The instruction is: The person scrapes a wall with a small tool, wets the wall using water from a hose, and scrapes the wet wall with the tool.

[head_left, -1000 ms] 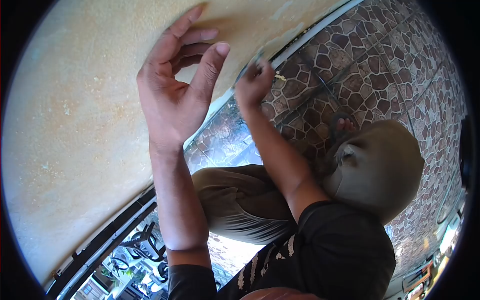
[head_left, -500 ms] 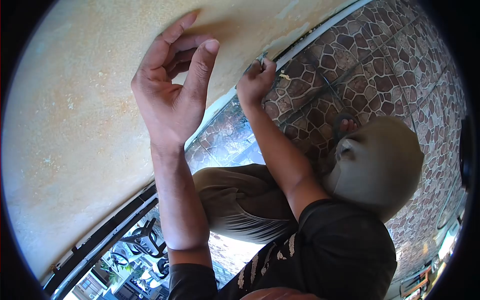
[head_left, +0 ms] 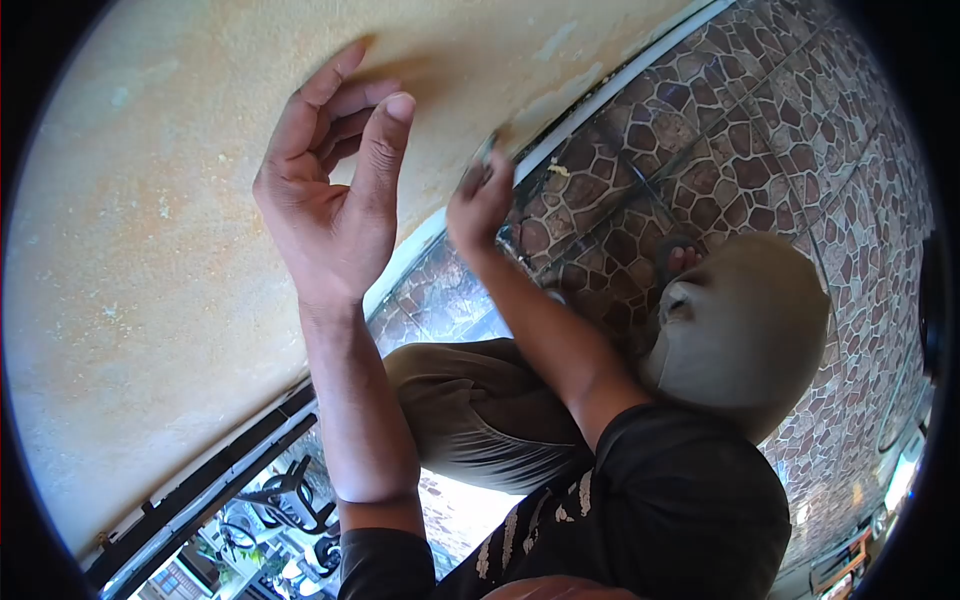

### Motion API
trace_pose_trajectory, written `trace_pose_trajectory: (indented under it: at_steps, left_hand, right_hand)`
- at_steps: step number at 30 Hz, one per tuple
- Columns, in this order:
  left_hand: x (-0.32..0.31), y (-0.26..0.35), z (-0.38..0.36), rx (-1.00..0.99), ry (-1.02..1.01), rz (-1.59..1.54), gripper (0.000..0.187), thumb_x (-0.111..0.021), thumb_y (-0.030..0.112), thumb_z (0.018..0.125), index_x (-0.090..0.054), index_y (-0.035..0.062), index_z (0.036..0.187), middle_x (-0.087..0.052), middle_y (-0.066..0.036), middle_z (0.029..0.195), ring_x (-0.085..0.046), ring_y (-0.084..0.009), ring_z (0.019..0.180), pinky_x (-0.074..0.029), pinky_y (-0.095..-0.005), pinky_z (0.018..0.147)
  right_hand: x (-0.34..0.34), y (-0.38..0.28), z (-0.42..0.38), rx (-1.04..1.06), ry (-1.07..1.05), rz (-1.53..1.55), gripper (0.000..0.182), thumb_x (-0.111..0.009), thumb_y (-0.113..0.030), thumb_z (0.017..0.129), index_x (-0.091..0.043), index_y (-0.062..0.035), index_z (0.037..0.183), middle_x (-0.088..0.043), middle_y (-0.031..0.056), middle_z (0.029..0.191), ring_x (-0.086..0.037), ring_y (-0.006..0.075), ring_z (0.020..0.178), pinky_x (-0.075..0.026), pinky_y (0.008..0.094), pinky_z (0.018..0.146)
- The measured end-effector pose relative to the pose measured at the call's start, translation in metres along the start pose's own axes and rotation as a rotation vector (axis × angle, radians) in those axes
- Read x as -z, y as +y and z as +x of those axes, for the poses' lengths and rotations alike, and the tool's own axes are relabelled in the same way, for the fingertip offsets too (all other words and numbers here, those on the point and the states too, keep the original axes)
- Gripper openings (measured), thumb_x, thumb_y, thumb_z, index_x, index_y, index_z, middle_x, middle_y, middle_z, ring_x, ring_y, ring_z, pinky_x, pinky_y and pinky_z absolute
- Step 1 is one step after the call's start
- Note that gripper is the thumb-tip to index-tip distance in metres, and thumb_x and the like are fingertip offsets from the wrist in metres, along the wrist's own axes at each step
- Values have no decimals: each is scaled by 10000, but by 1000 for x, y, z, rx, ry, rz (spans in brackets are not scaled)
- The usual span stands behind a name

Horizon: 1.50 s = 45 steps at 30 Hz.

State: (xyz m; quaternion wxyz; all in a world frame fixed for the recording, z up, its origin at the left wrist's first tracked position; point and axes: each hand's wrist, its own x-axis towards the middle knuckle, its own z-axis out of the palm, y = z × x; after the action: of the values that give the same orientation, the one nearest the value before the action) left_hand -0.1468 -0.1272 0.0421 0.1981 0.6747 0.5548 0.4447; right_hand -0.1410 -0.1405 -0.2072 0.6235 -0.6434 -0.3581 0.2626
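Note:
My left hand (head_left: 335, 195) is raised beside the yellowish wall (head_left: 170, 250), its fingers loosely curled and the thumb apart. Nothing shows in it, and its shadow falls on the wall near the fingertips. Lower along the same wall, my right hand (head_left: 482, 203) is closed and slightly blurred. A small greyish thing (head_left: 489, 153) shows at its fingers, against the wall near peeling paint; I cannot make out its kind.
A pale skirting strip (head_left: 628, 75) runs between the wall and the stone-patterned floor (head_left: 690, 120). A small yellowish flake (head_left: 558, 168) lies on the floor. My bent knees (head_left: 745, 330) are close by on the right. A dark rail (head_left: 220, 455) and a chair (head_left: 290, 495) show at lower left.
My right hand has moved left along the wall, away from the skirting, with the small thing still at its fingers. My left hand has shifted slightly left and down in view.

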Motion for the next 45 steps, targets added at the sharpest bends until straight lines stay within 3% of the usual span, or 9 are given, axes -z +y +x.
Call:
trace_pose_trajectory:
  at_steps: [3, 11, 17, 24, 27, 32, 34, 39, 45]
  left_hand:
    - [-12, 2, 4, -7, -21, 4, 408, -671, 85, 930, -560, -26, 1307, -712, -115, 1047, -662, -126, 971, -530, -262, 863]
    - [5, -6, -9, 25, 19, -5, 446, -742, 111, 869, -598, -14, 1272, -715, -112, 978, -682, -147, 888, -549, -280, 810]
    - [-23, -2, 6, 13, -5, -73, 425, -729, 96, 876, -598, -23, 1262, -709, -115, 981, -687, -155, 888, -548, -282, 817]
    - [-10, -1, -5, 73, -99, 43, 420, -665, 61, 927, -553, -9, 1326, -705, -110, 1051, -659, -131, 976, -529, -277, 877]
    - [-18, 1, 6, 69, -76, -17, 427, -669, 62, 924, -552, -7, 1328, -705, -110, 1051, -659, -130, 976, -528, -277, 877]
    - [-37, 4, 12, 44, -114, 37, 443, -698, 88, 899, -567, -6, 1311, -707, -112, 1025, -672, -144, 936, -535, -287, 846]
    - [-37, 4, 12, 5, -116, 37, 451, -722, 99, 875, -585, -3, 1292, -707, -118, 1000, -686, -159, 894, -541, -294, 819]
    - [-47, 10, 23, -12, -86, -14, 469, -721, 90, 872, -568, -26, 1300, -706, -125, 1008, -686, -167, 898, -545, -306, 821]
    - [-67, 8, 27, 4, -151, 38, 490, -719, 83, 870, -551, -34, 1316, -706, -132, 1011, -685, -169, 902, -546, -304, 824]
  right_hand:
    - [5, 17, -50, -209, -253, 13, 176, -526, -72, 948, -511, 29, 1091, -556, 244, 1018, -558, 436, 952, -455, 469, 845]
    - [-2, -11, 64, -157, 103, 201, 175, -507, -68, 968, -513, 51, 1096, -572, 230, 974, -561, 369, 863, -462, 423, 805]
    - [8, 20, -37, -105, -254, 77, 205, -561, -128, 945, -531, 30, 1073, -593, 211, 950, -596, 350, 849, -472, 424, 779]
    - [1, 8, 110, -181, 193, 279, 296, -525, -60, 949, -547, 57, 1220, -586, 243, 1017, -585, 403, 932, -478, 429, 798]
    - [5, -5, 47, 28, 35, 3, 412, -540, -26, 927, -528, 34, 1334, -576, 222, 999, -586, 380, 918, -480, 454, 791]
    - [6, 11, 78, 10, 148, 151, 339, -543, -18, 926, -592, 50, 1254, -605, 214, 973, -609, 361, 929, -503, 416, 814]
    - [7, 25, 139, -312, 202, 327, 308, -547, -28, 918, -618, 59, 1205, -611, 226, 999, -614, 358, 932, -502, 413, 819]
    - [9, -4, 111, 37, 148, 3, 307, -538, 7, 895, -631, 42, 1185, -589, 192, 921, -599, 353, 860, -489, 412, 738]
    - [1, 27, 118, -165, 243, 94, 283, -559, -28, 904, -647, 32, 1166, -621, 210, 913, -631, 356, 835, -498, 421, 731]
